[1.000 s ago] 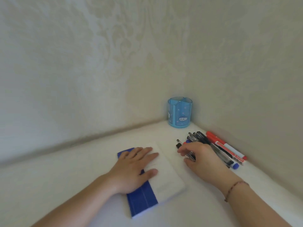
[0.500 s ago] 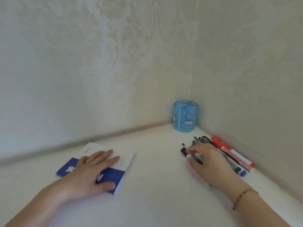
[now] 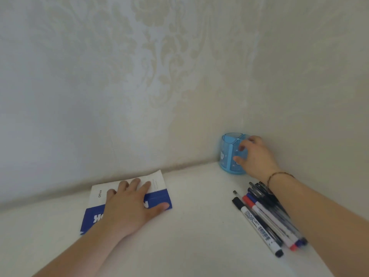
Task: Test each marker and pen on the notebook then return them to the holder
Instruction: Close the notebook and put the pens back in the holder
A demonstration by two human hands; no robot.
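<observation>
Corner of a white desk (image 3: 195, 232) against patterned wallpaper (image 3: 159, 66), with both hands at work.

Closed notebook (image 3: 157, 197) with blue-and-white cover lying flat toward the left, near the back wall; pressed down by the left hand (image 3: 129, 204), palm flat, fingers straight and spread, thumb at the cover's right edge. Row of markers and pens (image 3: 265, 220) lying loose on the right, side by side and touching, partly hidden under the right forearm; black-capped white marker (image 3: 257, 222) outermost, red-capped and blue-capped ones beside it. Translucent blue holder (image 3: 227, 154) upright in the far corner, divided into compartments, gripped by the right hand (image 3: 253, 156), fingers curled over the rim and thumb against the side. Thin bracelet (image 3: 279, 174) on the right wrist.
</observation>
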